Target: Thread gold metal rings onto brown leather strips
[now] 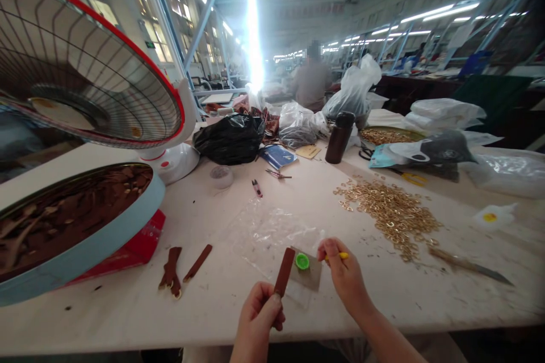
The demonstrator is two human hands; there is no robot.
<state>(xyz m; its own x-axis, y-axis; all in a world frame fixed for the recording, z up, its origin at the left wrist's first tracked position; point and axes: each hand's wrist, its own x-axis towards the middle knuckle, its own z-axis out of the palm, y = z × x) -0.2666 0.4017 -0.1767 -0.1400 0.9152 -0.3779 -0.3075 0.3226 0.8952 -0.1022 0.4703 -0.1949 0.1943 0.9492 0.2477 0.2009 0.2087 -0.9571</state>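
Strap and yellow tool held over the desk (pixel 128 312)

Left hand (pixel 258 317) pinches a brown strap (pixel 284 272) upright; right hand (pixel 344 275) grips a yellow tool (pixel 340 256) beside the green cap (pixel 302 261). A slack pinch could drop the strap.

left hand (pixel 258 317): bare, no glove, no ring seen | right hand (pixel 346 278): bare, no glove | right forearm: uncovered, no sleeve, no watch

Two hands show: the left hand (pixel 260 309) and the right hand (pixel 343 272). The worktop (pixel 128 306) carries one fan (pixel 85 68), one round tin (pixel 106 232), one dark bottle (pixel 339 137), one black bag (pixel 230 139) and one green cap (pixel 302 261). One brown strap (pixel 284 272) is held and three more straps (pixel 181 266) lie loose, beside one heap of brass rings (pixel 389 210) too many to count.
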